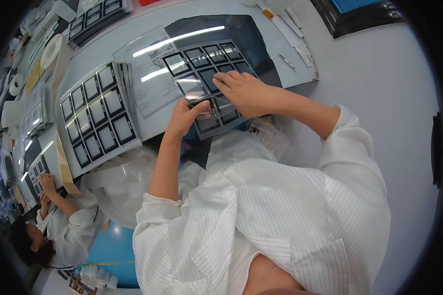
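A clear sheet with rows of black-framed rectangular panels (198, 58) lies tilted across the table's near edge, partly over a dark mat (255, 37). My left hand (184, 117) grips its near left edge, thumb on top and fingers underneath. Over the middle of the sheet is my right hand (243, 93), its fingers bent and drawn together with the tips at one panel. Whether those fingertips pinch anything is too small to tell, and the thumb is mostly hidden. Light from overhead reflects off the sheet and mat.
Left of my hands stands a stack of similar framed sheets (98, 108). A transparent printed sheet (150, 88) lies beside it. Tools, including a slim white pen-like one (286, 61), lie at the far right. A co-worker (66, 226) works at the left. A wall (379, 98) is on the right.
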`<control>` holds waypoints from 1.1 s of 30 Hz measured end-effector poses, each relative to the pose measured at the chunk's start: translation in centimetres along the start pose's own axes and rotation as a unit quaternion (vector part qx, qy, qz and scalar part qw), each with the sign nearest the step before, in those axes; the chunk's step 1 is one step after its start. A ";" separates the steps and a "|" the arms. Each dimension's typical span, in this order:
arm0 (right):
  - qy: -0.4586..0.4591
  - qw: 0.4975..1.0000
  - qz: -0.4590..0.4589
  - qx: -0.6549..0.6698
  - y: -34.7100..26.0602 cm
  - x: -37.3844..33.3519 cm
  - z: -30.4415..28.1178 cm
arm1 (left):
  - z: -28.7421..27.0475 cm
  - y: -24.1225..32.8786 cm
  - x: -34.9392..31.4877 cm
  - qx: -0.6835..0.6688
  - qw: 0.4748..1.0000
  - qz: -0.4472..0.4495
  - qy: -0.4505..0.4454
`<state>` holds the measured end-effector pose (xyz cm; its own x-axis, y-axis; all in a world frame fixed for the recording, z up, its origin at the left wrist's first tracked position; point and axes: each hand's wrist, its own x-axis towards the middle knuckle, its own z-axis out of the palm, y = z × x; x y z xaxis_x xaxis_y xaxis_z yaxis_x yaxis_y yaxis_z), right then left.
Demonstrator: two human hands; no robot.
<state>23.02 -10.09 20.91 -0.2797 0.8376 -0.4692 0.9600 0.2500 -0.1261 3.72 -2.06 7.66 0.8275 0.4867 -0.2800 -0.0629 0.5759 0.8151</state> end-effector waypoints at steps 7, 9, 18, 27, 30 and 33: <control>-0.261 0.932 -0.053 0.247 2.3 2.5 -0.7 | -0.7 -0.2 -0.3 0.047 0.999 -0.004 -0.018; -0.256 0.931 -0.092 0.242 3.4 2.9 -0.4 | -1.0 -0.4 -0.7 0.046 0.999 -0.018 -0.022; -0.368 0.893 -0.040 0.254 6.3 4.5 -3.8 | -3.2 -2.2 -1.7 0.061 0.996 -0.060 -0.027; -0.363 0.864 -0.003 0.349 2.8 4.0 -6.1 | -1.3 -1.3 -1.9 0.021 0.996 -0.076 -0.038; -0.385 0.842 0.045 0.376 2.0 3.5 -6.1 | 0.3 -1.4 -1.9 -0.027 0.999 -0.036 -0.008; -0.412 0.821 0.059 0.392 2.3 3.9 -5.7 | 0.3 -2.2 -1.4 -0.013 0.999 -0.037 -0.003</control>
<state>24.09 -3.44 23.73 -0.3911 0.1403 -0.9096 0.7831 -0.4686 -0.4089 2.90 -4.23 6.39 0.8336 0.4379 -0.3366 -0.0155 0.6278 0.7783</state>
